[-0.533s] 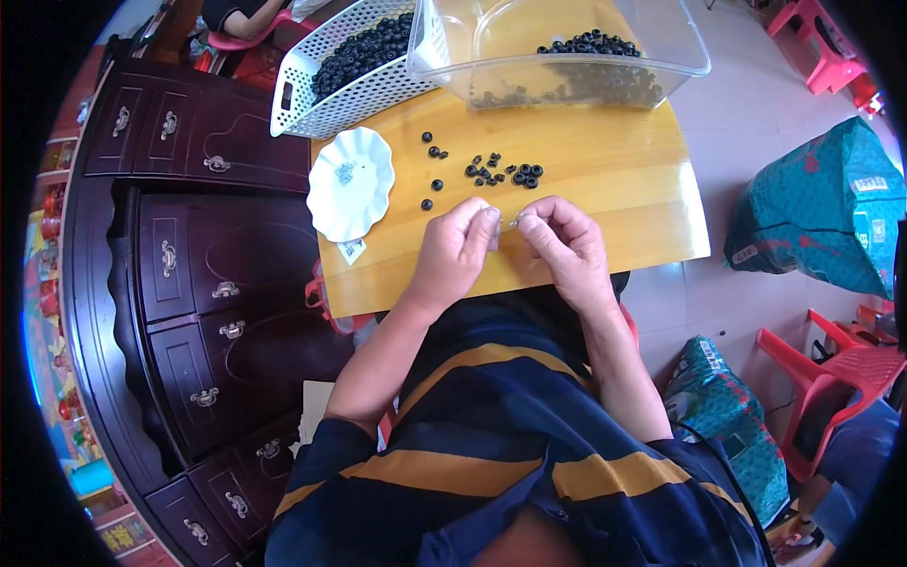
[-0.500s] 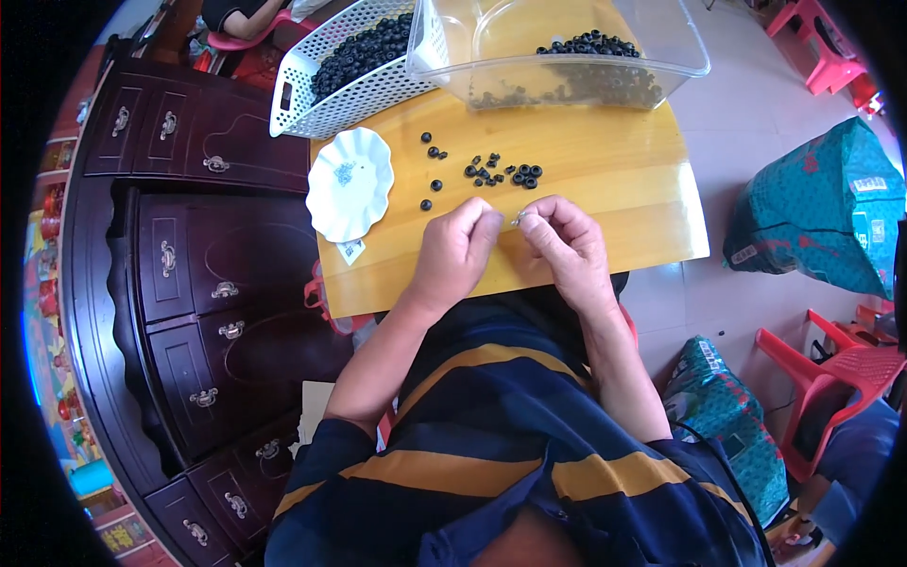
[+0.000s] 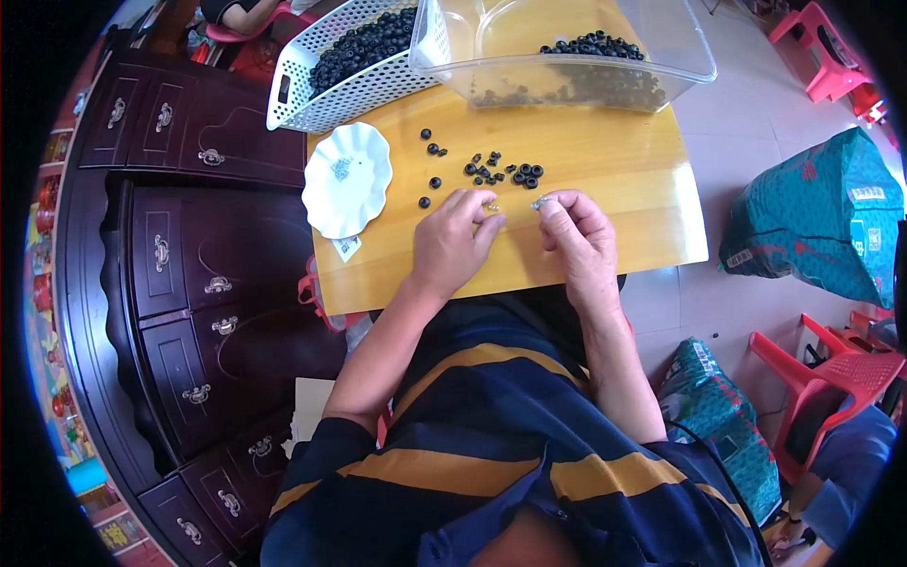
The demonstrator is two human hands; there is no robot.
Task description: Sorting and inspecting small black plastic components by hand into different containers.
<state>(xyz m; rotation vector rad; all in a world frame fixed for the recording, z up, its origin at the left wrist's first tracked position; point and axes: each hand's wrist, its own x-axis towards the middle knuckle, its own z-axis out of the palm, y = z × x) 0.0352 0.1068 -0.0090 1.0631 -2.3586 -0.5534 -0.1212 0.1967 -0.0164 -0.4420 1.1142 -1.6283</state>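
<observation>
Above the near part of the yellow wooden table, both my hands are raised a short way apart. My left hand has a small shiny piece between thumb and forefinger; its exact kind is too small to tell. Between its thumb and forefinger, my right hand pinches a small silvery, clear-looking piece. Just beyond the hands lie several black rings and a loose group of small black parts. Round black pieces are scattered to their left. A white scalloped dish holds a few tiny pale pieces.
A white perforated basket and a clear plastic bin, both with many black pieces, stand at the table's far side. A dark wooden cabinet is at left. Teal bags and red plastic chairs stand on the floor at right.
My hands, close together before, have moved apart, the right one shifting rightward. A small piece now shows at each hand's fingertips. The black pieces on the table lie as before.
</observation>
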